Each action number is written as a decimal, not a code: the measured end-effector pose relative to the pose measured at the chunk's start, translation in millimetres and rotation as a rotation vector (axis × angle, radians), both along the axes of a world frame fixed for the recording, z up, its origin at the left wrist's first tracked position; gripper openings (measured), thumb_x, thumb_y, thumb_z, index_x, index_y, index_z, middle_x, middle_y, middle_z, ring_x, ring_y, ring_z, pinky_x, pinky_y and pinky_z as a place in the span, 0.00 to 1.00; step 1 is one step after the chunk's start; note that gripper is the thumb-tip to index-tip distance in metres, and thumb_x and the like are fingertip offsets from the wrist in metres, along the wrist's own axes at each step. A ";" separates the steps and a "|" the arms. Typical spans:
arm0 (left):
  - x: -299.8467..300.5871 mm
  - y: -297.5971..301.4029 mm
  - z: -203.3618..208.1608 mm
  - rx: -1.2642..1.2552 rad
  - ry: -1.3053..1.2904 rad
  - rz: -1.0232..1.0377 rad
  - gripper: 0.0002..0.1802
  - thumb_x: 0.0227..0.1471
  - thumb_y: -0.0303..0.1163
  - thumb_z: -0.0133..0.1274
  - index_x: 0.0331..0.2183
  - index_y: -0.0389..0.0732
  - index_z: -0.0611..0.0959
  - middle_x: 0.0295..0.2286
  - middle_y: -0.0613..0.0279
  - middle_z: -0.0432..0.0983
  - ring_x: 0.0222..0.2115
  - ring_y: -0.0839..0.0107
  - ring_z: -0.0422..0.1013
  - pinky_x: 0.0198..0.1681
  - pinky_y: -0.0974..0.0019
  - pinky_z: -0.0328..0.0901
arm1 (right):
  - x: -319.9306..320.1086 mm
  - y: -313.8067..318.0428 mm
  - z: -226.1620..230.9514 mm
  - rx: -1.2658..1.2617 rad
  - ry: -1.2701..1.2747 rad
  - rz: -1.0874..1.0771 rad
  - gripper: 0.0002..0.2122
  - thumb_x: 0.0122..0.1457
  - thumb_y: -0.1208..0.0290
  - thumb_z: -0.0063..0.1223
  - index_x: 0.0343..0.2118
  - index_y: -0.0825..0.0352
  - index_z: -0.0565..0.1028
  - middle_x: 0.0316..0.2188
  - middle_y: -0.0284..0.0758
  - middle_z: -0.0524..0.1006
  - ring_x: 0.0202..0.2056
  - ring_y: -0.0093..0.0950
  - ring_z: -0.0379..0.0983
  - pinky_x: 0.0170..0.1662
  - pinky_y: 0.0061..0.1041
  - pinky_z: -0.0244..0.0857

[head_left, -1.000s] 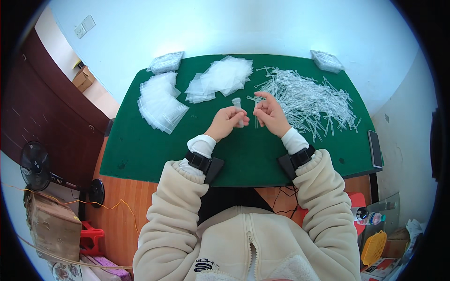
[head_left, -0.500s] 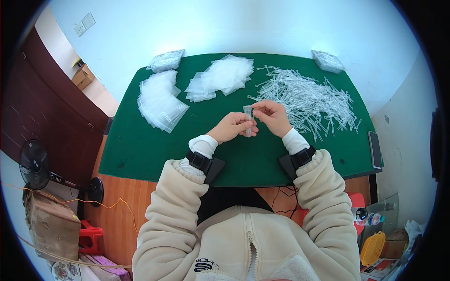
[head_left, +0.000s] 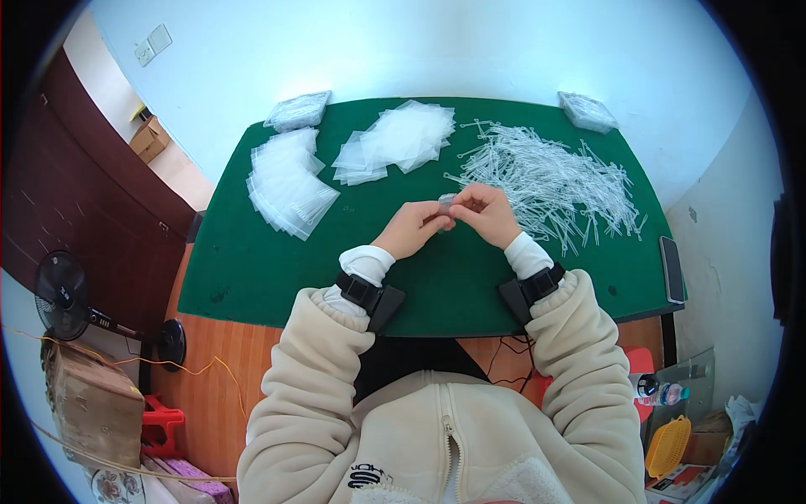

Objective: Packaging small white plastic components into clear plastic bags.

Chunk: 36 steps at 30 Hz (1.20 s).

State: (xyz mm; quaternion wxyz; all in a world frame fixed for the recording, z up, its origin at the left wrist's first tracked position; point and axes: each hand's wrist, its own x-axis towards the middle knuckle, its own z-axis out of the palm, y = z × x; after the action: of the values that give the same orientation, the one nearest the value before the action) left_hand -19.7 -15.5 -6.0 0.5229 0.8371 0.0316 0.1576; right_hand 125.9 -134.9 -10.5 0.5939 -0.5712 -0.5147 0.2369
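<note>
Over the middle of the green table, my left hand [head_left: 410, 228] pinches a small bundle of clear plastic sticks [head_left: 446, 201]. My right hand [head_left: 489, 216] meets it from the right, thumb and fingertips closed on the same bundle. Fingers cover most of the bundle, and only its top and a bit below show. Just beyond my right hand spreads a large loose pile of thin clear plastic sticks [head_left: 554, 176], some with looped ends. Clear flat plastic bags lie fanned out in a left stack [head_left: 290, 181] and a middle stack [head_left: 399, 139].
Packed clear bundles sit at the back left corner [head_left: 300, 110] and back right corner [head_left: 588, 112] of the green table [head_left: 252, 277]. A phone [head_left: 671, 269] lies at the right edge. On the left floor stand a black fan [head_left: 63, 290] and a cardboard box [head_left: 94, 403].
The bundle has tipped from upright and is now more hidden by my fingers. My right fingertips have moved in onto it, touching my left hand's fingers.
</note>
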 end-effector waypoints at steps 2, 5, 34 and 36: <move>-0.5 -0.9 2.9 0.040 0.000 0.017 0.10 0.51 0.28 0.47 0.35 0.33 0.77 0.27 0.63 0.75 0.29 0.77 0.70 0.34 0.74 0.64 | -1.4 -0.9 2.3 0.054 -0.002 0.001 0.04 0.47 0.77 0.55 0.25 0.69 0.73 0.20 0.29 0.73 0.22 0.14 0.69 0.26 0.13 0.62; -1.6 -1.0 3.6 0.118 0.001 0.054 0.10 0.50 0.29 0.48 0.34 0.34 0.78 0.25 0.64 0.75 0.27 0.78 0.69 0.33 0.75 0.63 | -2.0 -1.1 2.4 0.046 -0.041 0.006 0.03 0.47 0.78 0.55 0.25 0.69 0.73 0.21 0.29 0.73 0.23 0.15 0.70 0.26 0.13 0.63; 4.4 15.4 -15.4 -0.114 -0.087 0.205 0.10 0.51 0.29 0.47 0.33 0.32 0.77 0.27 0.60 0.76 0.29 0.75 0.72 0.34 0.75 0.65 | 52.0 -53.0 21.9 -0.741 -0.916 -0.433 0.11 0.34 0.67 0.62 0.21 0.62 0.72 0.25 0.35 0.74 0.32 0.35 0.71 0.34 0.32 0.64; 6.3 14.8 -16.3 -0.138 -0.087 0.191 0.10 0.51 0.29 0.47 0.33 0.32 0.77 0.27 0.60 0.76 0.29 0.75 0.72 0.34 0.75 0.65 | 61.8 -46.8 10.2 -0.717 -0.905 -0.493 0.10 0.35 0.69 0.61 0.22 0.62 0.72 0.25 0.34 0.74 0.32 0.35 0.71 0.35 0.32 0.64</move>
State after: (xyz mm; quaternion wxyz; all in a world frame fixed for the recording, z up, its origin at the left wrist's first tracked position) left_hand -13.4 -0.7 -22.3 0.5627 0.7847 0.0995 0.2403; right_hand 187.7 -181.8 -0.3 0.1259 -0.8805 -0.4569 -0.0143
